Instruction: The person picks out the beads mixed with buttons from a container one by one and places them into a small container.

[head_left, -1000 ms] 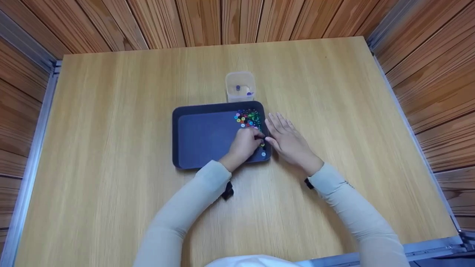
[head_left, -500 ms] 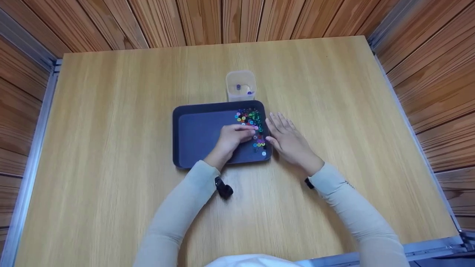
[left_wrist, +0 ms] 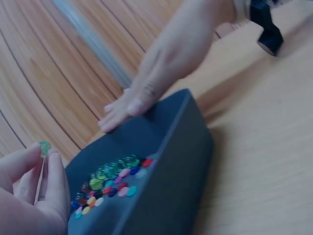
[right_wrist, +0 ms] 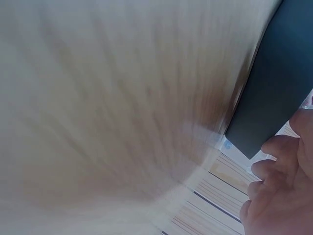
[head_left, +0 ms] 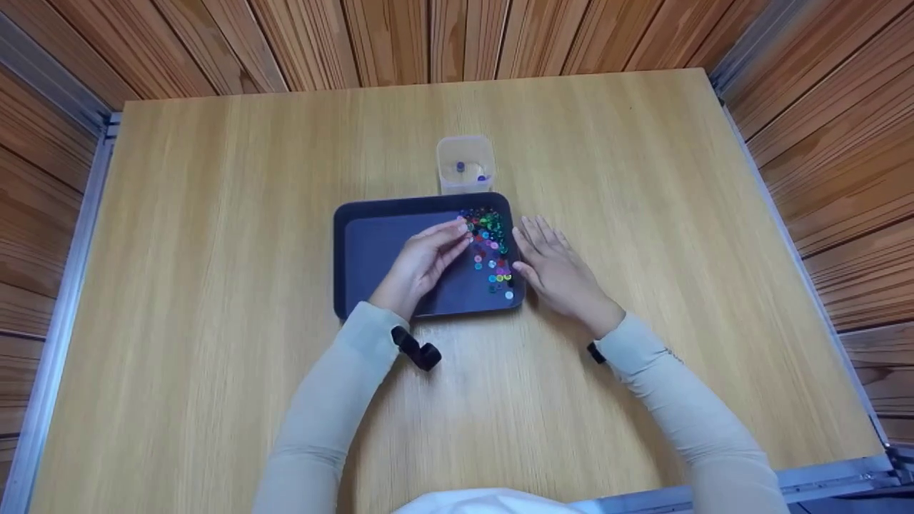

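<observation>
Between thumb and fingertips, my left hand [head_left: 415,265] pinches a small translucent green bead [left_wrist: 45,148], raised above the dark blue tray [head_left: 371,250]. Under and beside it, several small round pieces [left_wrist: 117,171] lie along the tray's right side. Some are clear green and bead-like; others are flat and button-like in pink, yellow, red, white and blue. My right hand [head_left: 560,277] lies with straight fingers against the outside of the tray's right wall, its fingertips at the rim in the left wrist view.
Behind the tray stands a clear plastic container [head_left: 465,146] with a couple of small purple pieces [head_left: 460,167] inside. The wooden table [head_left: 214,250] is bounded by wood-panel walls [head_left: 393,43] at the back and sides.
My left hand has drawn back leftward and up from the tray's right edge, uncovering more of the coloured pieces, and now holds the green bead. My right hand stays put.
</observation>
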`<state>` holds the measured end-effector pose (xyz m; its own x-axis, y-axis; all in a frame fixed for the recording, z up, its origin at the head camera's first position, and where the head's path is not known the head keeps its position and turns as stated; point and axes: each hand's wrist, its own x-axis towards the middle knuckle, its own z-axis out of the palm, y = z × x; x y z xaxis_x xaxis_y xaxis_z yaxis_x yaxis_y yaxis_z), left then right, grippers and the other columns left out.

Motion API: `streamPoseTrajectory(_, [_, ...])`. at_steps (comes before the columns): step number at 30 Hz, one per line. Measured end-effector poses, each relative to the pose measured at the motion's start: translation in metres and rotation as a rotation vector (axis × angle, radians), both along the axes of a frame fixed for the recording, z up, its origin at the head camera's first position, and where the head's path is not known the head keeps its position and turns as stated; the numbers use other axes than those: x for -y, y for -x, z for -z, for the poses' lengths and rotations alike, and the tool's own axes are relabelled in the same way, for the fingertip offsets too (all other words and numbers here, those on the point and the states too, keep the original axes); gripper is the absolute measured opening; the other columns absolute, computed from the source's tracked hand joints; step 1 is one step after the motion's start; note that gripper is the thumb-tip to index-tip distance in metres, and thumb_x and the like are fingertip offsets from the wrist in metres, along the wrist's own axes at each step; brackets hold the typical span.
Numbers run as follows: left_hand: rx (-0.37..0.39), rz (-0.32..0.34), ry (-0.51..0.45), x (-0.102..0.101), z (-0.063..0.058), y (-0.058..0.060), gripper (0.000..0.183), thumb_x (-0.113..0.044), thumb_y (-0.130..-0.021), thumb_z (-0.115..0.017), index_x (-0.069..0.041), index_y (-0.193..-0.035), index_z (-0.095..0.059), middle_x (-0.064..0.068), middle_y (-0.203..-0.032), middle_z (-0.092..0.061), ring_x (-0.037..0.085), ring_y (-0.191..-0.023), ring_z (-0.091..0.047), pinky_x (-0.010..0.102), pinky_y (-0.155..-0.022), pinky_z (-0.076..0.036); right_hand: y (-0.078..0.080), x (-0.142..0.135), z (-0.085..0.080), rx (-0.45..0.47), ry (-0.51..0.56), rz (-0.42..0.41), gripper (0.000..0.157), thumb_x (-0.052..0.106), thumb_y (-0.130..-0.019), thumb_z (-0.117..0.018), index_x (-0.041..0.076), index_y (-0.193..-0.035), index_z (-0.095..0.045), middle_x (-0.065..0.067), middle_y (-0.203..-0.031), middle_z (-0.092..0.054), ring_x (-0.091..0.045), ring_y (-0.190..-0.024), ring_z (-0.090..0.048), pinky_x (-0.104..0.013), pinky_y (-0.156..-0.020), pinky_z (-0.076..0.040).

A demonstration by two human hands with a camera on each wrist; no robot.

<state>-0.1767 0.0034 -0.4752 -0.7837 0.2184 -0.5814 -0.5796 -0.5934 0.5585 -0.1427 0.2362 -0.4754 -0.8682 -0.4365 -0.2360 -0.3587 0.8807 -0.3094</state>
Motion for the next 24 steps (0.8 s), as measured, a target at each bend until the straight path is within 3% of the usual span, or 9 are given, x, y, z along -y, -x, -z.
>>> streamPoseTrajectory(6, [-0.038, -0.022, 0.008, 0.012, -0.016, 0.014, 0.038, 0.006, -0.094, -0.059, 0.007, -0.132, -0.056, 0.008, -0.097, -0.07, 0.018, -0.095, -0.069, 0.023, -0.091, -0.056, 0.001, -0.001, 0.001, -0.008, -0.014, -0.004, 0.061, 0.038, -0.108, -0.03, 0.007, -0.159, -0.013, -0.015, -0.168, -0.005, -0.035, -0.156, 0.001, -0.05, -0.127, -0.003])
streamPoseTrajectory(11, [-0.059, -0.033, 0.079, 0.023, -0.032, 0.029, 0.031, 0.002, -0.092, -0.066, 0.003, -0.123, -0.063, 0.007, -0.098, -0.071, 0.018, -0.096, -0.069, 0.024, -0.093, -0.056, 0.001, -0.001, 0.0, -0.007, -0.016, -0.004, 0.061, 0.039, -0.109, -0.029, 0.007, -0.159, -0.013, -0.015, -0.168, -0.005, -0.035, -0.156, 0.001, -0.05, -0.127, -0.003])
streamPoseTrajectory(14, [-0.091, -0.021, 0.164, 0.027, -0.041, 0.038, 0.026, -0.002, -0.091, -0.068, 0.0, -0.117, -0.067, 0.007, -0.102, -0.071, 0.023, -0.108, -0.068, 0.025, -0.095, -0.055, 0.002, -0.001, 0.0, 0.008, -0.023, -0.003, 0.062, 0.041, -0.109, -0.027, 0.009, -0.159, -0.011, -0.014, -0.168, -0.002, -0.034, -0.156, 0.003, -0.049, -0.127, -0.002])
streamPoseTrajectory(18, [-0.179, 0.041, 0.355, 0.026, -0.051, 0.048, 0.022, -0.008, -0.092, -0.069, -0.002, -0.114, -0.07, 0.008, -0.109, -0.071, 0.027, -0.122, -0.063, 0.029, -0.101, -0.052, 0.001, -0.001, -0.001, 0.016, -0.036, 0.003, 0.062, 0.041, -0.109, -0.026, 0.01, -0.159, -0.008, -0.012, -0.168, 0.0, -0.032, -0.156, 0.004, -0.048, -0.127, -0.001])
streamPoseTrajectory(21, [-0.28, 0.097, 0.548, 0.021, -0.055, 0.055, 0.022, -0.01, -0.093, -0.07, -0.003, -0.113, -0.072, 0.009, -0.114, -0.071, 0.026, -0.115, -0.066, 0.033, -0.103, -0.052, 0.001, -0.001, 0.001, 0.009, -0.031, 0.002, 0.062, 0.041, -0.109, -0.027, 0.009, -0.159, -0.009, -0.013, -0.168, -0.001, -0.032, -0.156, 0.003, -0.048, -0.127, -0.002])
streamPoseTrajectory(24, [-0.401, 0.148, 0.774, 0.015, -0.058, 0.06, 0.02, -0.012, -0.093, -0.07, -0.004, -0.11, -0.075, 0.01, -0.113, -0.072, 0.02, -0.103, -0.066, 0.032, -0.096, -0.054, 0.0, 0.0, 0.003, -0.003, -0.012, -0.001, 0.061, 0.04, -0.109, -0.028, 0.008, -0.159, -0.012, -0.014, -0.168, -0.004, -0.034, -0.156, 0.002, -0.049, -0.127, -0.003])
